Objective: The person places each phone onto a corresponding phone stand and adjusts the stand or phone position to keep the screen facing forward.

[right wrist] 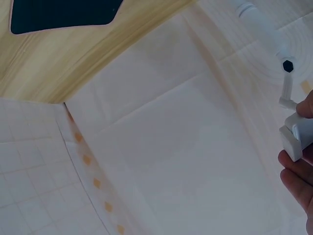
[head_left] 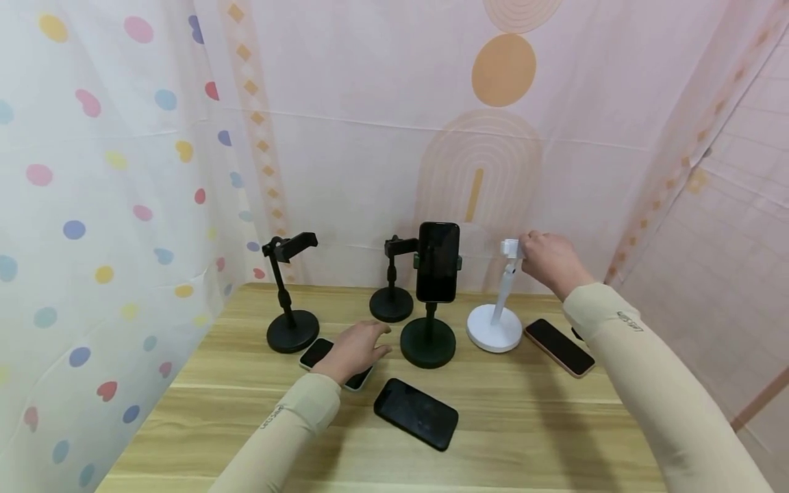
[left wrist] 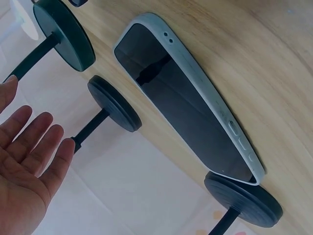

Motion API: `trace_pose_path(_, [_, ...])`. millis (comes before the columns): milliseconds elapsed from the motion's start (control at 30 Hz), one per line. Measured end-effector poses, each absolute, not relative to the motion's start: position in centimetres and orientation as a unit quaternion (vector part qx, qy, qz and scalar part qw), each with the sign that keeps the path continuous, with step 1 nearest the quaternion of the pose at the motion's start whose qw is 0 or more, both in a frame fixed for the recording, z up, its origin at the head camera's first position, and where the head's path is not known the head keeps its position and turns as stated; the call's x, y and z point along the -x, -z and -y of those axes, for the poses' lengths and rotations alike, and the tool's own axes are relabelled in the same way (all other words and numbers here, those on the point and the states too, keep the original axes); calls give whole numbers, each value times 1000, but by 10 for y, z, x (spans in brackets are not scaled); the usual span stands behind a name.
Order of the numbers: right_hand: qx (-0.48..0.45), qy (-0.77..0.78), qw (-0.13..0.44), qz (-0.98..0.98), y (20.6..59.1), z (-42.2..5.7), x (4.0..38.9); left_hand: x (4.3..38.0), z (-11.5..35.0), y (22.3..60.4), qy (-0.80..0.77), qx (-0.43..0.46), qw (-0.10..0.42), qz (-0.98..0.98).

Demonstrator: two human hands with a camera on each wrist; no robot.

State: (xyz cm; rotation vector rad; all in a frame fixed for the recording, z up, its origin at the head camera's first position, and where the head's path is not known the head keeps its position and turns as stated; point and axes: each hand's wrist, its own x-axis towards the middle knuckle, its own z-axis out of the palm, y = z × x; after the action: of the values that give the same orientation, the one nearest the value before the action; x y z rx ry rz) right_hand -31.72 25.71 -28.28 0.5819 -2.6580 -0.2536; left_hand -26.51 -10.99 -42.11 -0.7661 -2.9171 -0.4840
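At the right of the head view, my right hand (head_left: pixel 553 259) grips the head of a white phone stand (head_left: pixel 495 329). The right wrist view shows thumb and fingers around its white clamp (right wrist: pixel 292 142), with part of the hand out of frame. My left hand (head_left: pixel 356 351) is held over a phone in a pale case (left wrist: pixel 188 105), hiding its middle in the head view. The left wrist view shows that hand's fingers (left wrist: pixel 43 142) spread and relaxed, holding nothing. Just right of it stands a dark green phone stand (head_left: pixel 428 342) carrying an upright black phone (head_left: pixel 438 262).
Two black phone stands, a left one (head_left: pixel 292 331) and a rear one (head_left: pixel 391 305), stand on the wooden table (head_left: pixel 511 424). A black phone (head_left: pixel 416 413) lies in front, another phone (head_left: pixel 559 348) lies right of the white stand. Patterned curtains (head_left: pixel 345 171) hang behind and beside.
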Motion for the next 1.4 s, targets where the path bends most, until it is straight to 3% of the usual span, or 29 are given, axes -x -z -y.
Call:
trace_pose_path(200, [-212,91,190,954,283,-261,311,266,108,420,159,256,40,953])
trace_pose_path(933, [-224,83,258,936,304,-281,309,263,107,427,151,260,36,953])
trace_pose_path(1400, [-210,34,218,952,307,-288,308,264,111,427,163,263,39,950])
